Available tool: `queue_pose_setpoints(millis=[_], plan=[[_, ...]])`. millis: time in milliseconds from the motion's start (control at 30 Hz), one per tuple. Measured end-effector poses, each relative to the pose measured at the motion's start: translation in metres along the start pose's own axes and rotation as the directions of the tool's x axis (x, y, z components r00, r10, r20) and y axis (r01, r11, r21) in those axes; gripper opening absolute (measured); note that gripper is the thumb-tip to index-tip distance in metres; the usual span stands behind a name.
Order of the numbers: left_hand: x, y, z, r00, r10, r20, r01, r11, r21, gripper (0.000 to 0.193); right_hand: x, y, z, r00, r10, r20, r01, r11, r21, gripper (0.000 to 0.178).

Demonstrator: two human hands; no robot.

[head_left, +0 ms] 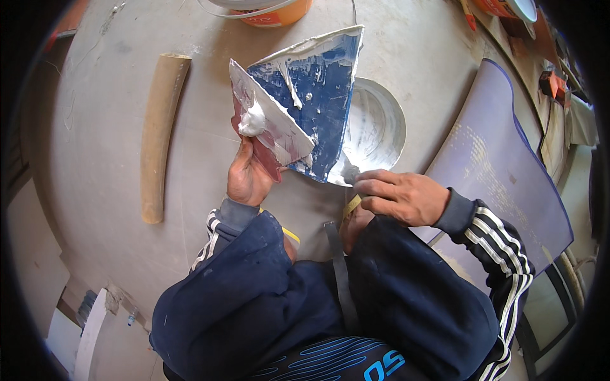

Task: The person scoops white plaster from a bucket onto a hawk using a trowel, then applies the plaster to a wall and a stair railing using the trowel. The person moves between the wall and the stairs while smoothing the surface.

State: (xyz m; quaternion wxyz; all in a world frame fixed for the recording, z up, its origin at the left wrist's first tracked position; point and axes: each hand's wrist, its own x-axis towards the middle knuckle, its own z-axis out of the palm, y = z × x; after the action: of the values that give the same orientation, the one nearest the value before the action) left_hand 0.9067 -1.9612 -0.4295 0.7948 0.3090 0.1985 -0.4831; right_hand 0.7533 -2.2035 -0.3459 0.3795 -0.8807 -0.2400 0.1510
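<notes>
My left hand [249, 174] is closed on a reddish spreader [270, 120] with a white, putty-smeared face and a thick lump of white putty [252, 120] on it. Just behind stands a large blue sheet-like blade [318, 95], tilted, with putty along its upper edge and streaks on its face; what holds it is hidden. My right hand [406, 195] has its fingers bent round a small grey, putty-covered piece [349, 170] that I cannot make out, by the blue blade's lower corner. Beside that lies a round, white-smeared tub [389, 130], partly covered by the blade.
A brown cardboard tube [164, 140] lies at the left on the grey floor [101, 127]. An orange and white bucket [273, 14] stands at the far edge. To the right is a curled purple mat [502, 165]. My knees [413, 279] and feet are close below the hands.
</notes>
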Motion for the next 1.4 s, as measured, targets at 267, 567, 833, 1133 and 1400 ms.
queue_pose_setpoints(millis=[267, 567, 833, 1133, 1400], plan=[[0.002, -0.003, -0.001, 0.997, 0.044, -0.059, -0.044, 0.999, -0.002, 0.044, -0.004, -0.009, -0.018, 0.993, -0.083, 0.088, 0.099, 0.976, -0.195, 0.028], [0.003, 0.000, -0.012, 0.997, 0.044, 0.060, -0.041, 0.998, -0.048, 0.046, -0.014, -0.003, -0.019, 0.998, 0.027, 0.052, -0.024, 0.997, -0.074, 0.026], [0.004, -0.002, -0.016, 0.995, 0.037, 0.089, -0.034, 0.999, -0.034, 0.047, 0.008, 0.028, -0.017, 0.867, 0.312, -0.390, -0.311, 0.948, 0.067, 0.041], [0.002, -0.001, -0.011, 0.991, 0.048, 0.127, -0.041, 0.997, -0.058, 0.051, 0.007, 0.032, -0.013, 0.872, 0.329, -0.363, -0.296, 0.944, 0.144, 0.044], [0.001, 0.001, -0.010, 0.990, 0.051, 0.134, -0.041, 0.997, -0.072, 0.051, 0.004, 0.024, -0.003, 0.739, 0.485, -0.468, -0.389, 0.874, 0.291, 0.040]])
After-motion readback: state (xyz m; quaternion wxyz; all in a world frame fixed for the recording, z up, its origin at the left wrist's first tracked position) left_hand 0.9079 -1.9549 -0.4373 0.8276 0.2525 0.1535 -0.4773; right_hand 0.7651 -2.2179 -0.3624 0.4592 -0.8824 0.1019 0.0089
